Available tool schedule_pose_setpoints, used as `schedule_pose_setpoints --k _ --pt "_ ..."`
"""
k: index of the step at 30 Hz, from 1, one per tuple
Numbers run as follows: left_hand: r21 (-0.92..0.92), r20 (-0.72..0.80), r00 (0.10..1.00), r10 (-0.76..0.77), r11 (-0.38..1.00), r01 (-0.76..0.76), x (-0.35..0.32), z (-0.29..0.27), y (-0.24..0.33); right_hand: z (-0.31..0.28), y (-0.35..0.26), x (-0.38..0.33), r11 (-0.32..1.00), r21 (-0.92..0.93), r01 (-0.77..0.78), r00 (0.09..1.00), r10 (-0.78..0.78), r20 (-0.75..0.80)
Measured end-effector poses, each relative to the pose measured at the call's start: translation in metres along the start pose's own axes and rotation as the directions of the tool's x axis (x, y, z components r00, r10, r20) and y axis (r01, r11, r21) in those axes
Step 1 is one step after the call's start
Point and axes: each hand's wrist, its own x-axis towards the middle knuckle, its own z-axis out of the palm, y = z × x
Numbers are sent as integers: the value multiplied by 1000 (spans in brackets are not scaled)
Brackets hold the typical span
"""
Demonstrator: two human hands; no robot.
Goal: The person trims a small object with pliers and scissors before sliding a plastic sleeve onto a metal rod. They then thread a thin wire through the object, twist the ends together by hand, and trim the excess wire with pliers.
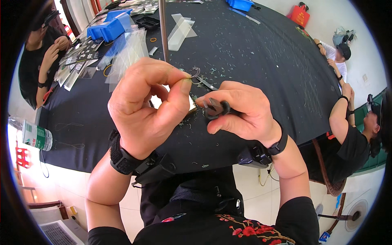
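Note:
Thumb and forefinger of my left hand (pixel 149 104) are pinched on a thin, looped greyish thread (pixel 196 74) above the table. Close by on its right, my right hand (pixel 245 110) is closed around a black-handled tool (pixel 215 108) that looks like scissors; fingers cover part of it. A narrow metal blade (pixel 207 83) shows behind the right fingertips, near the thread; whether it belongs to the same tool I cannot tell. Beneath and between the hands lies a pale flat piece (pixel 192 104), mostly hidden by my left hand.
Small greenish clippings (pixel 228 61) are scattered over the black tablecloth (pixel 286 81). A metal pole (pixel 163 30) rises beyond my left hand. Clear plastic sheets (pixel 130 51), blue bins (pixel 108 30) and stacked cards (pixel 77 61) lie left. A bottle (pixel 36 135) is far left. Other people sit around the table.

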Motion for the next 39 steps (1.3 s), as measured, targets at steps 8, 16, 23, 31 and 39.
schedule_pose_setpoints --k 8,16,23,31,39 --pt "39 44 998 39 998 -41 -1 3 1 -4 -6 0 984 -35 -172 983 174 58" --pt "90 137 988 67 993 -79 -2 4 0 -2 -3 0 990 -28 -136 989 137 51" --pt "89 92 996 5 996 -14 -1 6 1 0 -7 -1 948 83 -308 950 303 68" --pt "136 214 966 147 975 -178 -6 4 12 -3 -7 -2 992 -127 -4 1000 8 30" --pt "-72 -24 999 -38 997 37 1 -4 2 -4 -12 6 999 0 -37 998 37 59"
